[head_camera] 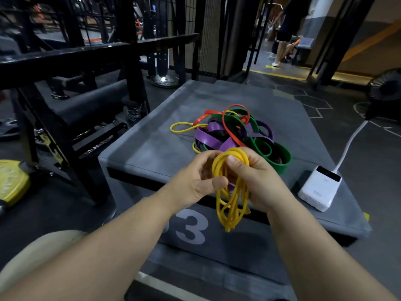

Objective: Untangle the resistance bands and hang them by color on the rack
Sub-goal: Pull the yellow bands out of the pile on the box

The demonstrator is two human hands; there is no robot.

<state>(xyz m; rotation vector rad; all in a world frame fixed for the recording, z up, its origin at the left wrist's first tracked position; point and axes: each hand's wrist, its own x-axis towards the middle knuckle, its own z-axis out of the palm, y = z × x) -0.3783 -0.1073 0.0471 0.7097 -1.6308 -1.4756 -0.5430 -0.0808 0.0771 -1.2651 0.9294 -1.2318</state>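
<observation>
A bundle of thin yellow bands [230,198] hangs in folded loops between my hands above the front of a grey padded box [152,148]. My right hand [253,181] grips the top of the bundle with the thumb over the loops. My left hand [199,181] holds the same bundle from the left, thumb against the strands. Behind them a tangled pile lies on the box: purple bands [211,139], a green band [280,158], a red band [230,127], black bands and another yellow loop [184,127]. A black metal rack [65,53] stands at the left.
A white power bank [319,189] with a white cable lies on the box's right front corner. A yellow weight plate [10,181] lies on the floor at the left. A person [286,29] stands far back near a doorway. A grey "03" marks the box front.
</observation>
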